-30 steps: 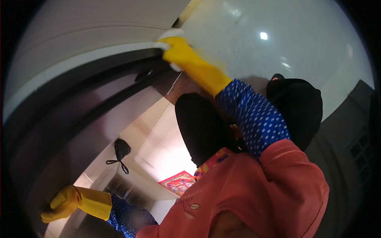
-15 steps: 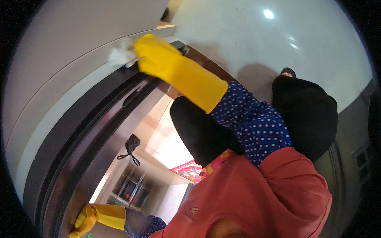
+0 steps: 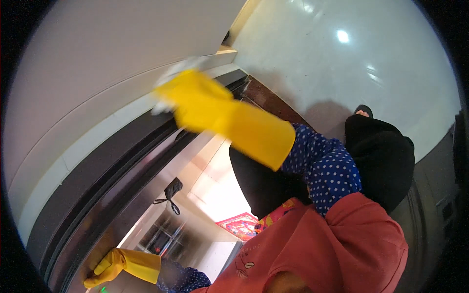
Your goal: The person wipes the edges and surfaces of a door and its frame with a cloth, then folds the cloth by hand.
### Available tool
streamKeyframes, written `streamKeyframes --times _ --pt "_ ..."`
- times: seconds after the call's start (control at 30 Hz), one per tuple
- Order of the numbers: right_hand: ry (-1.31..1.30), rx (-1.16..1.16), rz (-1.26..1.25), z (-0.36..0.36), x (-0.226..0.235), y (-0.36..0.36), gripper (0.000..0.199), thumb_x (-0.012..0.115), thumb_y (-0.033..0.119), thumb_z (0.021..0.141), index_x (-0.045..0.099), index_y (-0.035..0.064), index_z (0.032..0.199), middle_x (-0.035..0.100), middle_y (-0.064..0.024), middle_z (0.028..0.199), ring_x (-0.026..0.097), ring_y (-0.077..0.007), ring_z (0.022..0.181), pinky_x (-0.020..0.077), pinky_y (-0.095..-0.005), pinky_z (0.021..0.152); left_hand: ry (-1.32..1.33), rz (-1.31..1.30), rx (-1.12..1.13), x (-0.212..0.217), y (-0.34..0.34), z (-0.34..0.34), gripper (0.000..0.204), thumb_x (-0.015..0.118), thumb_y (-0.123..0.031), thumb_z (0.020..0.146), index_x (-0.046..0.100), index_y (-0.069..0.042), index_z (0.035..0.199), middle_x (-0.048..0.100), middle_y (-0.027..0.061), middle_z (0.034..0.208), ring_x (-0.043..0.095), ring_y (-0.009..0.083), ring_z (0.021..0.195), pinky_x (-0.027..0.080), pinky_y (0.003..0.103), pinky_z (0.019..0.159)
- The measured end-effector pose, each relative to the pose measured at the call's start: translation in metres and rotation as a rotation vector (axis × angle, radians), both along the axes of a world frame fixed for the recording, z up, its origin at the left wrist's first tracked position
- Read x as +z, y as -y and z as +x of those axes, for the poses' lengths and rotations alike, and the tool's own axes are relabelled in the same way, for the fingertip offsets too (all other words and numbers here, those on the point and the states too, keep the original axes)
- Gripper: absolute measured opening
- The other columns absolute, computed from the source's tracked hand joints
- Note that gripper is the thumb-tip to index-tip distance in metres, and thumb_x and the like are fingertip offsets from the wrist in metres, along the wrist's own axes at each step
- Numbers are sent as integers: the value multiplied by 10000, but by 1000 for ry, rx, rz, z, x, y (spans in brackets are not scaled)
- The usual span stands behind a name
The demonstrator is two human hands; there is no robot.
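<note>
My right hand point(image 3: 202, 102), in a long yellow rubber glove, is closed on a white cloth point(image 3: 178, 68) and held at the upper part of a dark door frame point(image 3: 117, 141), beside the pale wall. Motion blurs the glove and cloth; whether the cloth touches the frame I cannot tell. Down at the lower left, my left hand point(image 3: 105, 268), gloved in yellow too, has its fingers curled over the edge of a brown door panel point(image 3: 105, 241). Blue sleeves with white dots cover both my forearms.
A black tied bag point(image 3: 171, 191) hangs inside the doorway. Beyond it lie a bright tiled floor and a red patterned mat point(image 3: 239, 225). A dark brown threshold strip point(image 3: 273, 103) borders the glossy pale floor point(image 3: 391, 63). My black-clad knees are between the arms and floor.
My right hand with the cloth has shifted slightly right and down in the picture. The whole view has moved a little the same way. My left hand keeps its place on the panel edge.
</note>
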State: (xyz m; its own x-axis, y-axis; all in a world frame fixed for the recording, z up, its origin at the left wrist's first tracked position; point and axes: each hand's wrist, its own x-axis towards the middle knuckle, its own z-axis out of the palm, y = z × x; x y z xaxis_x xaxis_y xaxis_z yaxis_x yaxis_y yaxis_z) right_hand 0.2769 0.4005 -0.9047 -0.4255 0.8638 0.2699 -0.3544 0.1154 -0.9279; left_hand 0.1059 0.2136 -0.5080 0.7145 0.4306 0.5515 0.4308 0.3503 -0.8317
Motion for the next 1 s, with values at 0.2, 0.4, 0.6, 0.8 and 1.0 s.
streamKeyframes --times 0.2,0.4,0.6,0.8,1.0 --pt "-80 -598 539 67 141 -8 293 690 245 785 691 99 1038 710 -110 912 694 -314 785 558 -387 654 7 32 -43 -2 9 10 503 383 -329 1072 468 86 1342 547 233 1297 563 364 1130 461 424 984" --pt "130 205 -320 11 114 -23 180 576 25 702 677 7 850 662 -228 800 642 -422 781 517 -438 644 548 -65 -174 93 81 -44 513 357 -332 1075 451 65 1387 517 243 1346 527 360 1214 417 439 1051" --pt "363 40 -396 47 305 -21 273 543 195 955 643 74 1179 676 -107 1127 618 -230 1038 470 -343 924 375 227 200 232 104 14 461 347 -241 1067 460 68 1390 408 286 1475 400 447 1369 306 514 1153" --pt "-316 -918 255 52 548 -57 393 628 227 915 595 134 1296 635 -116 1129 632 -284 1053 504 -355 861 452 223 228 281 144 11 465 378 -242 1051 456 39 1413 324 307 1519 335 465 1397 255 545 1151" --pt "72 -876 1020 12 580 1 510 638 124 865 539 98 1364 632 -252 1071 608 -402 956 508 -440 849 593 226 259 304 158 23 465 357 -212 1047 408 26 1443 292 298 1536 317 462 1408 244 556 1156"
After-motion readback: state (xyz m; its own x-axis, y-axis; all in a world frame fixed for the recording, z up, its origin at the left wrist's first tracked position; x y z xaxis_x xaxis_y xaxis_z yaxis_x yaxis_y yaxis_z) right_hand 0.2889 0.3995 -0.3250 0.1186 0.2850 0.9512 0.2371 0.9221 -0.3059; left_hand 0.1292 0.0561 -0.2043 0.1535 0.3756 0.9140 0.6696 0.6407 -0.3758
